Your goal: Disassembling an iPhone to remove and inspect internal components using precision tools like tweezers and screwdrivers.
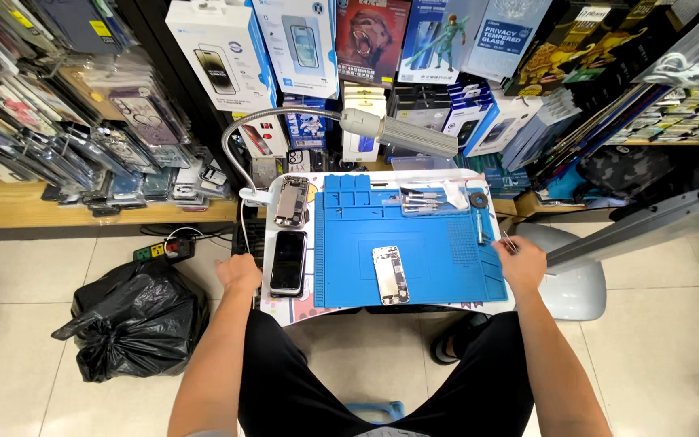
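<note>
Cramped shop surface [382, 306]: right hand [521, 265] pinching thin metal tweezers [508, 240] beside opened silver phone [390, 275] on blue mat [438, 243], left hand [239, 272] loosely curled, steadying the edge.

Mat [438, 259]: bright blue, with a grid of moulded compartments along its top. Opened phone [390, 275] on the mat: silver and grey. Phone [288, 261] beside the mat: glossy black. Second opened phone [291, 201]: grey-brown metal. Lamp [398, 132]: pale grey head on a chrome neck. Bag [135, 320]: black, shiny. Floor [673, 348]: cream tiles. Shorts [301, 388]: black. Shelf [10, 212]: light wood.
</note>
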